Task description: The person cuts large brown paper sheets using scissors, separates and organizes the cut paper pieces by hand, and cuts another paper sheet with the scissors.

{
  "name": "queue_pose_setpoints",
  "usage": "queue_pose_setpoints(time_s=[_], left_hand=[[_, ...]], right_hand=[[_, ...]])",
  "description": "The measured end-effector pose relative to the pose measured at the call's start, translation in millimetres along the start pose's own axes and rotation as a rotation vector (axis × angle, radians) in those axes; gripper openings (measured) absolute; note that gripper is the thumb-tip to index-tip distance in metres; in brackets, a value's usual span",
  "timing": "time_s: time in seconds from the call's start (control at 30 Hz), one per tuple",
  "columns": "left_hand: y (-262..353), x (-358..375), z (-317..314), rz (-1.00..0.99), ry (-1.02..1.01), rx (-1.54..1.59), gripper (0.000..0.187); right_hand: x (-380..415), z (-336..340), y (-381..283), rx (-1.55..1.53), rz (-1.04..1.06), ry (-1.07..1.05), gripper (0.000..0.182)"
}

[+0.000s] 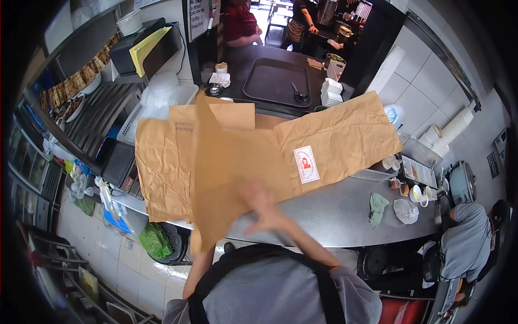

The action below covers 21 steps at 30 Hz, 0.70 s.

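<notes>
A large sheet or bag of brown kraft paper point(229, 167), blurred by motion, is raised in front of me with one side standing up. My right hand point(260, 205) lies against its lower right part, blurred, with thumb and fingers apart. The left forearm reaches up behind the raised paper, which hides my left hand. Right of it a creased brown paper bag point(345, 135) lies across the counter, with a white and red sticker point(306, 164) at its left end. Another creased brown paper bag point(164, 173) is on the left, partly covered by the raised paper.
The steel counter point(324, 216) holds a green cloth point(378, 209) and a knotted plastic bag point(406, 211). Beyond it are a dark tray point(278, 81) with scissors point(300, 94) and stacked white containers point(331, 93). A co-worker point(467, 240) is at right; other people stand at the back.
</notes>
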<state>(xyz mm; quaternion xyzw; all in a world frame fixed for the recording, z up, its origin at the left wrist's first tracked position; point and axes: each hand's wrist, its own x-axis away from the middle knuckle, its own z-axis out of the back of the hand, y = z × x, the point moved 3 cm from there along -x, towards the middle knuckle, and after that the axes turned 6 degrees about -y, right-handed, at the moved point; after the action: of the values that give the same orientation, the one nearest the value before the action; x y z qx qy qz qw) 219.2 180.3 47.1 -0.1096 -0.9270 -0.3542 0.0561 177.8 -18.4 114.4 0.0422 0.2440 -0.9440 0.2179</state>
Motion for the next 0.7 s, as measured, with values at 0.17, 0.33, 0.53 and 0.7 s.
queue_pose_setpoints(time_s=[0.17, 0.33, 0.53, 0.7], left_hand=[[-8, 3, -20, -0.075, -0.045, -0.009, 0.041], [-18, 8, -19, -0.119, -0.159, -0.097, 0.04], [15, 4, -31, -0.038, -0.031, 0.058, 0.045], [34, -10, -12, -0.127, 0.073, 0.08, 0.049]], right_hand=[[-10, -20, -54, -0.073, 0.122, 0.009, 0.083], [-25, -4, -28, -0.129, 0.07, 0.3, 0.053], [-2, 86, 28, -0.754, -0.183, 1.019, 0.036], [70, 130, 118, -0.824, -0.477, 1.435, 0.018]])
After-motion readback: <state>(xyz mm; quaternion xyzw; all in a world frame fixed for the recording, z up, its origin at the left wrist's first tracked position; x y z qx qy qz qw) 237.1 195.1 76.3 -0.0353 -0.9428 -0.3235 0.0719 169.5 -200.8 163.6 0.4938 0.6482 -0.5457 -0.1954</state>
